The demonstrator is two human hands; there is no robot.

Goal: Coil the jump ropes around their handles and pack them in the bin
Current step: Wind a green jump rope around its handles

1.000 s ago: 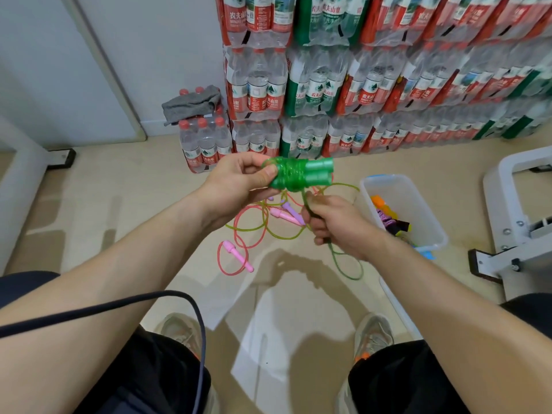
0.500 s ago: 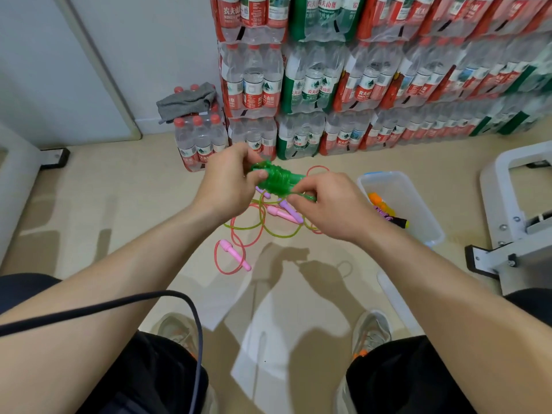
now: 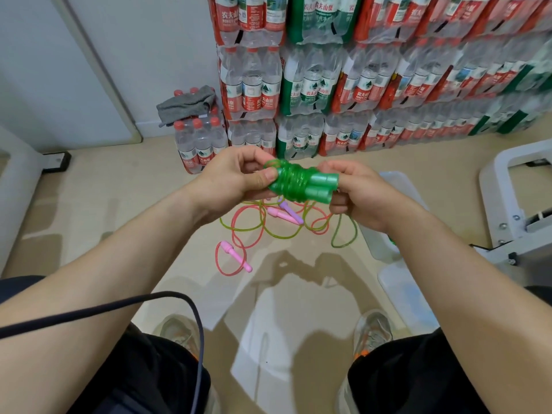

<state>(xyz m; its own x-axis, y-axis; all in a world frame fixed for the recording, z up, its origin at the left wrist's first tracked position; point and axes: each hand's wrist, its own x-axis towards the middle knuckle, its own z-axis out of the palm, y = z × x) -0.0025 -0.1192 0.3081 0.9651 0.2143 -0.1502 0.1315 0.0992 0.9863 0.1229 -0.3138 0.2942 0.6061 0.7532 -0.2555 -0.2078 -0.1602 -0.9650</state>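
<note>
Head view, down past both forearms: held level between the hands, clear of the floor, a translucent green plastic jump rope [image 3: 301, 182], its two stubby handles side by side with cord wound round them in tight ridged turns. Long axis left to right, bare handle ends pointing right. Left hand [image 3: 236, 180] pinching the wound end between thumb and curled fingers; right hand [image 3: 361, 198] gripping the bare ends, fingers curled. Loose green tail [image 3: 343, 234] hanging in a slack loop below the right hand, not yet wound. Translucent white plastic bin [image 3: 400, 182] on the floor just beyond the right hand — nearer that hand, so likely a short drop rightward after tucking the tail. Glossy, ribbed, probably springy — liable to unwind if let go.
</note>
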